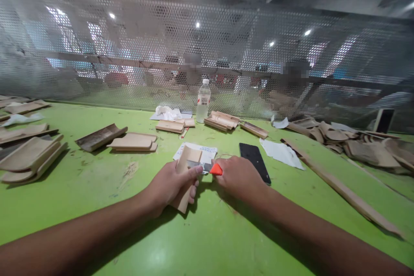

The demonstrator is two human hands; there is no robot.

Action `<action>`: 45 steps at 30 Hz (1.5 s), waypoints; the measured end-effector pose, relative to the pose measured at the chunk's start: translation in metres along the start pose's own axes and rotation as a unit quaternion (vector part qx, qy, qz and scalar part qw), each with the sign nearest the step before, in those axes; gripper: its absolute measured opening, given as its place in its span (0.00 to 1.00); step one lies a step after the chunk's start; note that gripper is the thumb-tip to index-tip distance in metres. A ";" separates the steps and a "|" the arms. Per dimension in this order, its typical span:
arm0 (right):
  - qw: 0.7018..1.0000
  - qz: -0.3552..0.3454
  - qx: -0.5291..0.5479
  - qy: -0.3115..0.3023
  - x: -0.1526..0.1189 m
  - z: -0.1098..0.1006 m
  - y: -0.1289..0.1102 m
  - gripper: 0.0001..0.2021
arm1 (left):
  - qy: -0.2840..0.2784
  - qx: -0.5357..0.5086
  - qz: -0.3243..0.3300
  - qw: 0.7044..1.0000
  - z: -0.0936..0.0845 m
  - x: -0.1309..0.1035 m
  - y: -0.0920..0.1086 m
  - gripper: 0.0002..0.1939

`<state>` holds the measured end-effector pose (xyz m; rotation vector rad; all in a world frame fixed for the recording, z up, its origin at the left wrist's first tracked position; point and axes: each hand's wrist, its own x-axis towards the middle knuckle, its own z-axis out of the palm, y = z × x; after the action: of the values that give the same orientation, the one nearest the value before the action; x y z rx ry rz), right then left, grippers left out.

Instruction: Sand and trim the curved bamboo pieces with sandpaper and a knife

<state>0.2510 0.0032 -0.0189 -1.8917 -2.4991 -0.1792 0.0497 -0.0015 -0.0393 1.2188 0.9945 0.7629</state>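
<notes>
My left hand (174,185) is closed around a curved strip of bamboo (189,155), held tilted above the green table. In my closed right hand (241,177) is a utility knife (216,169) with an orange handle. Its metal blade lies across the bamboo, and my left thumb rests against the blade's near side. A printed sheet of sandpaper (209,152) lies under and behind the bamboo. Just beyond my right hand is a dark phone (254,159), flat on the table. Most of the knife's handle is hidden in my fist.
Bamboo pieces (132,141) lie on the left, with a heap of bamboo (368,146) far right. A water bottle (203,101) stands before a perforated metal screen (145,51). A long bamboo strip (339,185) and a torn white paper (281,153) are on the right.
</notes>
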 end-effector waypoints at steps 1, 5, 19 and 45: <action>1.000 0.006 -0.002 0.003 0.000 -0.001 0.000 0.12 | 0.007 -0.003 -0.004 1.000 0.001 0.000 0.001 0.21; 1.000 0.020 -0.007 0.009 0.001 -0.005 -0.003 0.12 | 0.034 -0.022 -0.016 0.999 0.004 0.001 0.005 0.22; 0.990 0.109 0.000 0.090 0.012 -0.019 0.032 0.13 | 0.021 0.005 -0.003 1.000 0.006 -0.002 -0.002 0.23; 0.958 -0.019 0.283 0.041 -0.008 0.007 0.002 0.09 | -0.088 -0.149 -0.069 0.983 -0.004 0.001 -0.010 0.35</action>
<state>0.2560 -0.0030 -0.0260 -1.5617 -2.2052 0.4071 0.0458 -0.0009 -0.0499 0.9301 0.7794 0.6554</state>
